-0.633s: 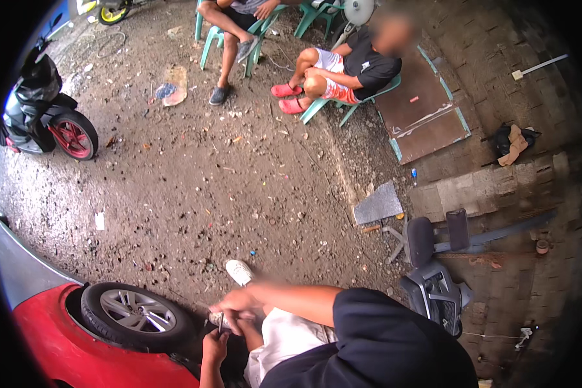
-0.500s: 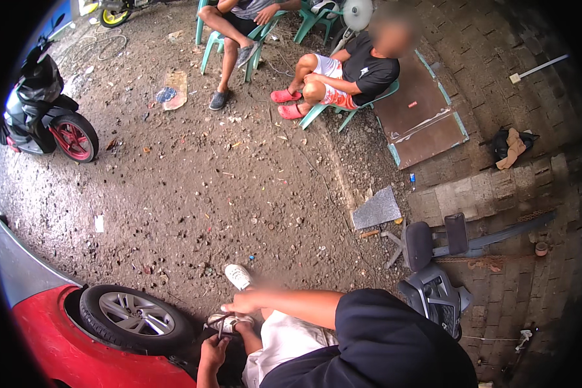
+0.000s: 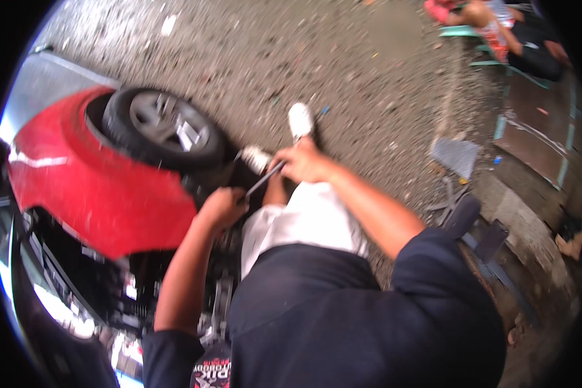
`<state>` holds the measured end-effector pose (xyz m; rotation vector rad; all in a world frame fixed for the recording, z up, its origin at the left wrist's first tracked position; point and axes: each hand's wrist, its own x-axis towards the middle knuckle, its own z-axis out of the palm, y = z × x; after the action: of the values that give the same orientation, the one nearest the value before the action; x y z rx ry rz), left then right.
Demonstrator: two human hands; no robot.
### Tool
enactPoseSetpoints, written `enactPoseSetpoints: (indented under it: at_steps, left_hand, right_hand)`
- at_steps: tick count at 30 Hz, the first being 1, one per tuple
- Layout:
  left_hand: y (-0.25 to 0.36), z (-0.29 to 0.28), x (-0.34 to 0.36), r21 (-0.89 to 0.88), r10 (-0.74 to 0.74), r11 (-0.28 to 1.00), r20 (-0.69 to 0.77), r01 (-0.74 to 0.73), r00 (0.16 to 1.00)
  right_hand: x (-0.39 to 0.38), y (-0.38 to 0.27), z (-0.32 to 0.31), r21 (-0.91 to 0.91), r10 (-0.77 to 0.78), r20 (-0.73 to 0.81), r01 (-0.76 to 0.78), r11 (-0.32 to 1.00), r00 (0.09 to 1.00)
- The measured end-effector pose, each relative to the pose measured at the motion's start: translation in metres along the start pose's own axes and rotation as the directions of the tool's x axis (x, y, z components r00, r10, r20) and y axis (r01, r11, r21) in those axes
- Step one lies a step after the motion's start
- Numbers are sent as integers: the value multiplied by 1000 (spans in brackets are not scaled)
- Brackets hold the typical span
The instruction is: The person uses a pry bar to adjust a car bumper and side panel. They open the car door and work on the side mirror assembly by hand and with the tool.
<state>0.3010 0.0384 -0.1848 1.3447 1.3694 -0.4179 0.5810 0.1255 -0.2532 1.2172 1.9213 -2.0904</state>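
A thin grey metal rod-like tool (image 3: 264, 179) slants between my two hands, in front of my light shorts. My left hand (image 3: 225, 207) is closed around its lower end, close to the red car fender (image 3: 110, 187). My right hand (image 3: 302, 163) is closed at the upper end, above my white shoes. Blur and my fingers hide the tool's ends, so its exact kind does not show. Left of my hands is the car's front wheel (image 3: 168, 126), with a black tyre and a silver rim.
Dark engine parts (image 3: 220, 301) show beside my left forearm. To the right stand an office chair (image 3: 462, 216) and a grey flat piece (image 3: 456, 156) on gravel. A seated person (image 3: 498, 32) is at the far right, near a brown board (image 3: 537, 129).
My view has swung down and toward the car, so the motorbike and one seated person are out of sight. My hands appear higher in view, and the rod now shows plainly between them.
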Motion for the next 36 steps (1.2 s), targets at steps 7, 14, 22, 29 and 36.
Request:
enactPoseSetpoints:
  at_steps: [7, 14, 22, 29, 36]
  left_hand:
    - [-38, -1, -21, -3, 40, 999, 133, -40, 990]
    - [-37, -3, 0, 26, 26, 999, 161, -31, 987]
    - [-29, -12, -4, 461, -78, 887, 132, 8, 988]
    - [-26, 21, -15, 720, -186, 693, 117, 46, 976]
    - [-31, 25, -11, 675, -197, 736, 150, 45, 969]
  right_hand:
    - [2, -15, 17, -205, -251, -243, 204, 957, 937]
    - [15, -11, 63, 404, 120, -463, 89, 910, 878]
    - [32, -29, 114, 966, 212, 63, -113, 234, 975]
    - [28, -20, 97, 874, 220, 42, -142, 465, 975]
    - [8, -11, 89, 908, 202, 13, -96, 407, 979]
